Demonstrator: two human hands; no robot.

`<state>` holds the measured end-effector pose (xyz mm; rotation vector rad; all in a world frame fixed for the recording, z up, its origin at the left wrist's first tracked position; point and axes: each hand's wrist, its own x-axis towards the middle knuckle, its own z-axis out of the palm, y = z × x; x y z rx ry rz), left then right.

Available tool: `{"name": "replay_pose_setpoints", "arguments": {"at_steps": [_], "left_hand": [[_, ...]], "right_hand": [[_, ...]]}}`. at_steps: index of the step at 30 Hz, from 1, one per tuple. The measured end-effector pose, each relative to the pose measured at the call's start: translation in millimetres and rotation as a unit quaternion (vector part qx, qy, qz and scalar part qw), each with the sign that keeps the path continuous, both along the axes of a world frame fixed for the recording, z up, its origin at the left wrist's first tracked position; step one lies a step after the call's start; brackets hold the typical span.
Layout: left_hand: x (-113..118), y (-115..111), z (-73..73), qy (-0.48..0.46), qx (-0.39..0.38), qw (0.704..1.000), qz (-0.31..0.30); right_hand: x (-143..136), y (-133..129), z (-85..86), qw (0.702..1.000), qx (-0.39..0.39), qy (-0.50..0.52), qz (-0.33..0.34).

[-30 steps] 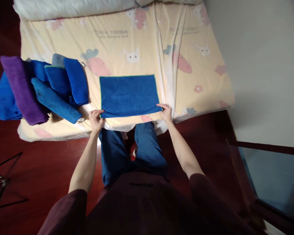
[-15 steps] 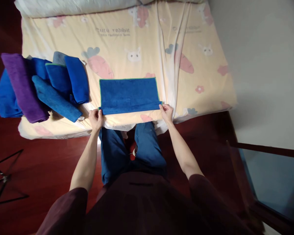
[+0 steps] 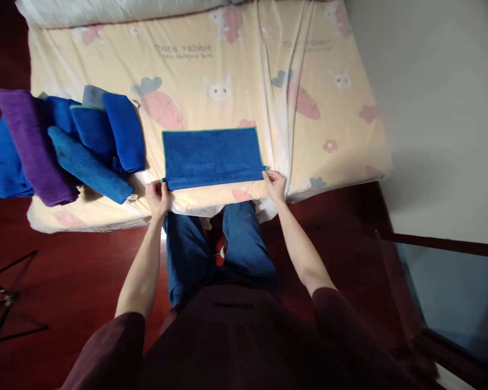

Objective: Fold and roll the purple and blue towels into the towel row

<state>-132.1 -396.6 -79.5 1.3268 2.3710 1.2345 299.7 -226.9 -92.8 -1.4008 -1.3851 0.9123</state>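
A blue towel [image 3: 211, 151] with green edging lies spread on the bed, its near side folded over into a narrow strip. My left hand [image 3: 158, 199] pinches the near left corner of that strip between thumb and fingers. At the opposite end, my right hand [image 3: 275, 184] grips the near right corner the same way. The strip runs nearly straight between both hands and rests on the sheet. What lies under the fold is hidden.
Left of the towel is a pile of folded or rolled towels: a purple towel [image 3: 36, 149], several blue ones [image 3: 124, 130] and a grey one [image 3: 93, 96]. The bed's patterned sheet [image 3: 329, 103] has wrinkles right of the towel. A black metal stand [image 3: 8, 298] is on the floor.
Both hands keep their hold on the towel's near corners, and the fold looks the same. The view has shifted slightly, so the bed and pile appear a little further left.
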Motion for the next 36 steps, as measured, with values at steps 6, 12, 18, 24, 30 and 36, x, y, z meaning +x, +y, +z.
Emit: {"name": "replay_pose_setpoints", "arguments": {"at_steps": [6, 12, 18, 24, 30, 36], "left_hand": [[-1, 1, -3.1, -0.003, 0.019, 1.0, 0.006], [-5, 2, -11.5, 0.003, 0.027, 1.0, -0.007], [-7, 5, -9.0, -0.032, 0.029, 0.999, -0.004], [5, -14, 24.5, 0.101, 0.036, 0.98, -0.167], [24, -15, 28.5, 0.172, -0.091, 0.94, -0.28], [25, -5, 30.5, 0.193, -0.174, 0.938, -0.23]], "right_hand": [[0, 2, -2.7, 1.0, -0.002, 0.004, -0.002], [1, 2, -6.8, 1.0, 0.001, 0.002, -0.002], [-6, 3, 6.1, 1.0, -0.007, -0.013, -0.015], [-8, -26, 45.4, 0.978, 0.132, -0.158, 0.03], [-14, -44, 57.1, 0.878, 0.125, -0.353, 0.3], [-22, -36, 52.4, 0.856, 0.068, -0.427, 0.285]]}}
